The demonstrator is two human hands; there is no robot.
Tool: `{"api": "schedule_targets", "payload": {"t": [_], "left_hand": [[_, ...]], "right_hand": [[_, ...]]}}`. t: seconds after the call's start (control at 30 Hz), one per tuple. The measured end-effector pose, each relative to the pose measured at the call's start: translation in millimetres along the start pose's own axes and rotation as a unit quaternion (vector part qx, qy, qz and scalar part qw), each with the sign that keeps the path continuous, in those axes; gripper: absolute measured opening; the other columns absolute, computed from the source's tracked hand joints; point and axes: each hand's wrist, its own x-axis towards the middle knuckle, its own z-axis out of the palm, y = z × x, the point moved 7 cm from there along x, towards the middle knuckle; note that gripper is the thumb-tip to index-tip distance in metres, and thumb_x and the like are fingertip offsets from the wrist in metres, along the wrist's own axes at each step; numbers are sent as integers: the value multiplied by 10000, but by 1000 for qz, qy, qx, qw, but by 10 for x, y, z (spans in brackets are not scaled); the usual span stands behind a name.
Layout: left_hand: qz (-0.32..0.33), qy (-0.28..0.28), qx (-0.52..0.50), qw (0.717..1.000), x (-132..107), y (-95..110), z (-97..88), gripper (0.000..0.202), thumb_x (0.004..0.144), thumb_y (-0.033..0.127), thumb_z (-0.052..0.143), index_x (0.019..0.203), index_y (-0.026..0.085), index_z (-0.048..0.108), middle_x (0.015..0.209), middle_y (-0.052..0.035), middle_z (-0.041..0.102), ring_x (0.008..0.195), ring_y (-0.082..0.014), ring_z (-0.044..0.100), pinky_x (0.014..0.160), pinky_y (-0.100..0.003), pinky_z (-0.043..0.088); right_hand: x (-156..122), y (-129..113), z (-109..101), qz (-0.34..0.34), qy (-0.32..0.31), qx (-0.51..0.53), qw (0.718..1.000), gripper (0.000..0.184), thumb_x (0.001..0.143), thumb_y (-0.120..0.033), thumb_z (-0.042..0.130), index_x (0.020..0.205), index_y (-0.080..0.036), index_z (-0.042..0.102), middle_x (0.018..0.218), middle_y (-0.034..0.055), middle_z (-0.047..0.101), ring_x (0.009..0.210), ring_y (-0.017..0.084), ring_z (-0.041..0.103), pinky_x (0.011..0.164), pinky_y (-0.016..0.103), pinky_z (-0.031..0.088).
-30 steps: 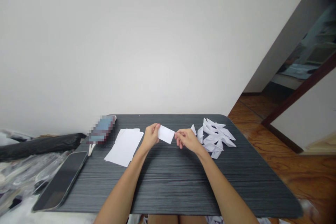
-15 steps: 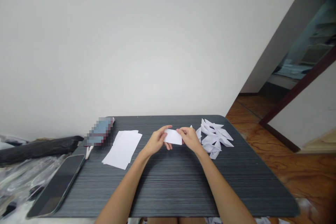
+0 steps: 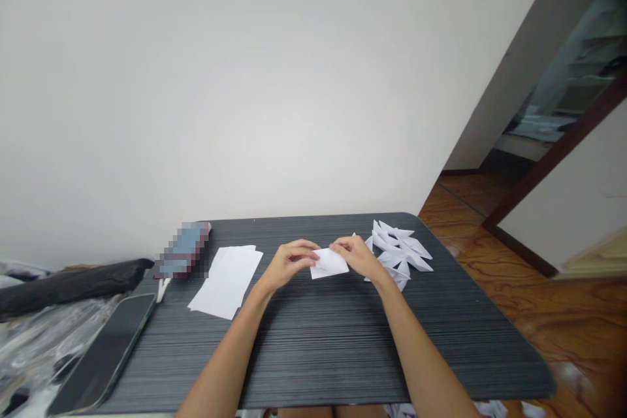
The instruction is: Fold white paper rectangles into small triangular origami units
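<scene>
A small white folded paper (image 3: 331,264) is held between my two hands over the middle of the dark table. My left hand (image 3: 290,264) pinches its left edge, with thumb and fingers closed on it. At the upper right corner, the fingers of my right hand (image 3: 358,255) are closed on the same paper. Just beyond my right hand lies a pile of folded white paper pieces (image 3: 399,247) with pointed ends. Loose white paper sheets (image 3: 228,282) lie stacked to the left of my left hand.
The dark ribbed table (image 3: 323,353) stands against a white wall. A phone (image 3: 105,353) lies at its left edge, near a blurred-out blue and red item (image 3: 183,251). Plastic-wrapped things and a long black bundle (image 3: 73,287) are beyond that edge. Wooden floor (image 3: 480,235) shows on the right.
The folded paper has come down slightly and tilted, its right side higher. My left hand's fingers have moved from around its left end to a pinch on top of its edge.
</scene>
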Motion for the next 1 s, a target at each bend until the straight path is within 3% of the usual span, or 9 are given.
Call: {"api": "schedule_targets", "payload": {"t": [0.1,0.2,0.27,0.4,0.47,0.57,0.67,0.77,1.0], "left_hand": [[7,57,38,998,5,-1,-25,172,719,259,567,653,129,659,766,-63,629,684,-134,560,608,-222,422],[13,146,92,985,-24,-2,-89,206,722,284,562,611,129,640,678,-47,629,593,-118,544,540,-212,401],[25,204,129,970,-61,15,-123,201,724,288,560,617,135,633,664,-38,626,580,-114,543,533,-212,401],[72,263,181,945,-123,67,-100,166,732,261,555,645,141,630,668,-38,622,592,-111,554,551,-213,432],[100,269,194,938,-140,87,-66,139,726,250,562,684,138,631,704,-50,622,615,-116,565,546,-209,455],[116,246,189,944,-132,80,-19,138,740,241,541,779,137,622,798,-72,623,672,-125,587,553,-205,488],[92,208,174,958,-106,41,-3,164,776,232,486,847,138,599,830,-75,626,704,-128,602,602,-211,506],[62,193,174,964,-97,7,-17,157,777,242,488,827,139,594,786,-60,639,673,-128,613,616,-215,508],[12,203,105,974,-94,-68,-22,151,764,269,507,796,139,578,692,-40,653,619,-144,632,566,-215,509]], "right_hand": [[0,-41,34,-13,-8,2,1000,268,758,-332,465,595,-148,572,549,-13,509,545,112,456,497,217,324],[-11,-106,18,-37,11,26,999,222,780,-334,440,850,-186,589,822,26,585,744,142,525,638,241,389],[-25,-133,31,-41,10,33,999,256,759,-342,480,982,-229,537,1004,37,534,850,148,520,698,256,401],[-28,-132,70,-30,38,5,999,206,685,-347,577,848,-222,591,1068,54,476,1012,192,451,774,296,385],[-15,-121,61,-30,78,10,996,160,691,-343,570,745,-201,620,1003,60,515,1038,206,432,802,311,364],[10,-68,59,-20,102,88,991,158,670,-334,593,687,-183,639,854,48,583,889,191,514,754,305,382],[23,24,70,24,96,200,975,169,632,-331,629,677,-170,651,711,27,616,662,149,543,633,280,402],[21,63,52,43,108,262,958,153,602,-309,656,653,-166,662,653,16,620,595,129,529,595,265,395],[10,-11,-22,-2,158,230,960,116,609,-282,651,632,-169,665,677,9,585,648,128,513,586,240,383]]}}
